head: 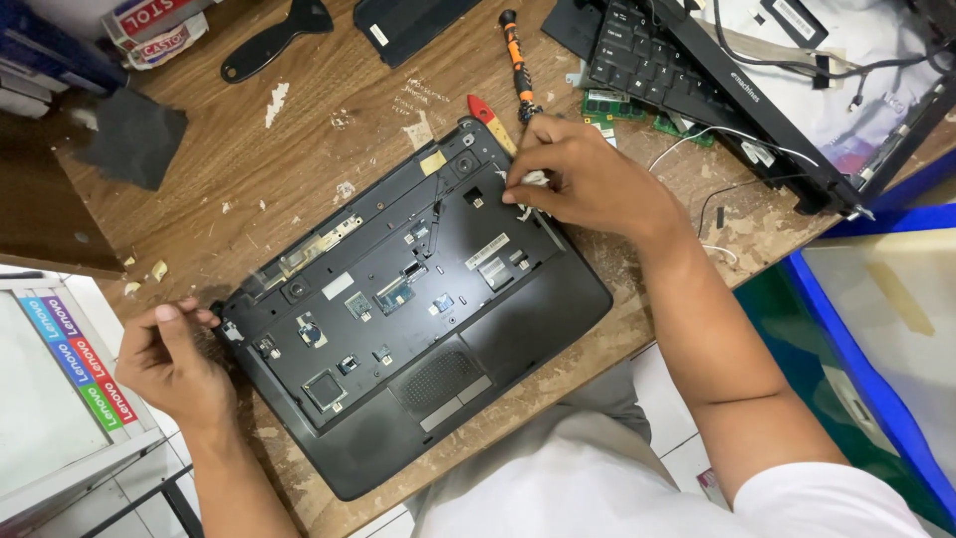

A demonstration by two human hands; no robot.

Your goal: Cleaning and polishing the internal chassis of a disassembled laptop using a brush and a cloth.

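A black laptop base (518, 319) with its keyboard removed lies slanted on a worn wooden table (299, 149). My left hand (174, 364) grips the base's near-left corner, thumb up along the edge. My right hand (588, 179) rests on the base's far-right corner, fingertips pinched on a small white cable or connector there. Bare circuit parts and connectors (393, 299) show in the open middle of the base.
An orange-and-black screwdriver (518, 65) and a red-handled tool (488, 115) lie behind the base. A loose keyboard (637, 50) and screen panel (846, 110) sit at the far right. A black scraper (274, 40) lies far left. A blue-rimmed bin (856, 349) stands at the right.
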